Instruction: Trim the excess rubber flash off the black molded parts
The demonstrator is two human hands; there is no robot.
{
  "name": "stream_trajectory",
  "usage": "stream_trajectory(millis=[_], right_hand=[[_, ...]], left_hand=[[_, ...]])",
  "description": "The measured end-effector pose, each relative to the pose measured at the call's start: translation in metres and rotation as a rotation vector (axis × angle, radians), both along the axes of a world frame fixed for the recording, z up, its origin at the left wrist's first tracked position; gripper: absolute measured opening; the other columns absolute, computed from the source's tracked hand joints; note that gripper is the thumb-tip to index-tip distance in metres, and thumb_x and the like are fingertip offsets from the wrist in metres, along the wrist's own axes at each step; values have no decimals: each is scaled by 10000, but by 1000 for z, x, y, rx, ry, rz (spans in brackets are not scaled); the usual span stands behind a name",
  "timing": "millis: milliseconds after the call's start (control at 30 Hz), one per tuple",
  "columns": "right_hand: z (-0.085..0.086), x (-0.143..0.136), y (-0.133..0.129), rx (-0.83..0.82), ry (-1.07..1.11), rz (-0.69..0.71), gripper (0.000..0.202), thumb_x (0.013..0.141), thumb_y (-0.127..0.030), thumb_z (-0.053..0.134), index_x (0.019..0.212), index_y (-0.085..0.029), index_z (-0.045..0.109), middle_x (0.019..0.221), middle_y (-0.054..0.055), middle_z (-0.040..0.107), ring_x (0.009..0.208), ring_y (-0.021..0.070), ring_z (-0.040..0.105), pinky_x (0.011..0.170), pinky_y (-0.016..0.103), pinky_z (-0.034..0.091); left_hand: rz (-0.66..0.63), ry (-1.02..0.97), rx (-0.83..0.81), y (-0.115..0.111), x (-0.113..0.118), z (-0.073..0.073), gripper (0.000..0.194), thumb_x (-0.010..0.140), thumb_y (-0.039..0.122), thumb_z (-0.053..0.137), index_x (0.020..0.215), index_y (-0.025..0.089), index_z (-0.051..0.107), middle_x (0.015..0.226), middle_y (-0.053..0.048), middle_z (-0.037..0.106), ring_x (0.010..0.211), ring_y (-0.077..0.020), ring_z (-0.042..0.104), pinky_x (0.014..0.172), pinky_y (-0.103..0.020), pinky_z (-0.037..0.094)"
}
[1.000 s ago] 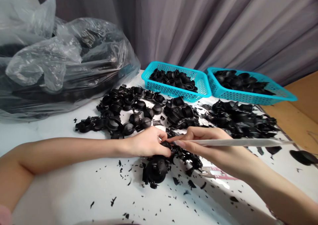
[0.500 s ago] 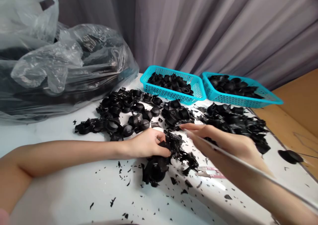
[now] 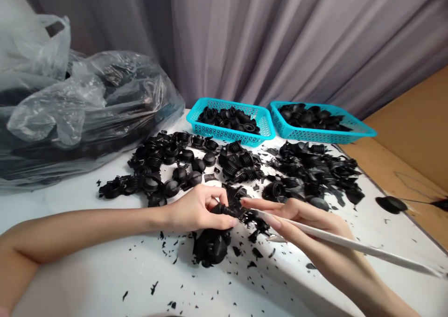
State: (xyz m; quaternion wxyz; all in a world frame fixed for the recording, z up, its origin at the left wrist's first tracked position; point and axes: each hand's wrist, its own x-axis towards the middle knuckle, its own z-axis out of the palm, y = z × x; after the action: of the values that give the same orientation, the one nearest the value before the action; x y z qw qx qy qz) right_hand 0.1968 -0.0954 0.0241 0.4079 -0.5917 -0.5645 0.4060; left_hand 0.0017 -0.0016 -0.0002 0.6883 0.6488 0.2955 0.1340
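White tabletop point(image 3: 101, 265), left hand point(image 3: 198, 208) curled on black part point(image 3: 224, 209), right hand point(image 3: 310, 217) slanting stick point(image 3: 385, 255)

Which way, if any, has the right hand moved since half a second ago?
Yes: against the left turquoise basket, the right hand has come back toward the wearer, farther from the basket and closer to the left hand.

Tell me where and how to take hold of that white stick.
The white stick is probably best pinched across its rear length, coming from the right: that straight, slender stretch juts past the right hand, which holds the front end.
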Motion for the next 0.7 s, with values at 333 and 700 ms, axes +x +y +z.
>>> stream_trajectory(millis=[333,700], right_hand=[[-10,-7,-3,141,-126,191,134,878,-308,541,857,-273,668,1069,20,721,855,218,704,661,313,576],[-3,-10,-2,-81,303,-82,302,780,-407,668,573,-236,530,1064,86,720,1064,276,626,820,375,527]], left_hand=[[25,52,-19,-4,4,5,263,655,264,682,606,157,446,496,72,431,443,-36,327,418,-171,219],[38,-15,-18,-2,-1,-2,279,710,349,671,776,174,464,525,97,388,459,-42,303,428,-165,223]])
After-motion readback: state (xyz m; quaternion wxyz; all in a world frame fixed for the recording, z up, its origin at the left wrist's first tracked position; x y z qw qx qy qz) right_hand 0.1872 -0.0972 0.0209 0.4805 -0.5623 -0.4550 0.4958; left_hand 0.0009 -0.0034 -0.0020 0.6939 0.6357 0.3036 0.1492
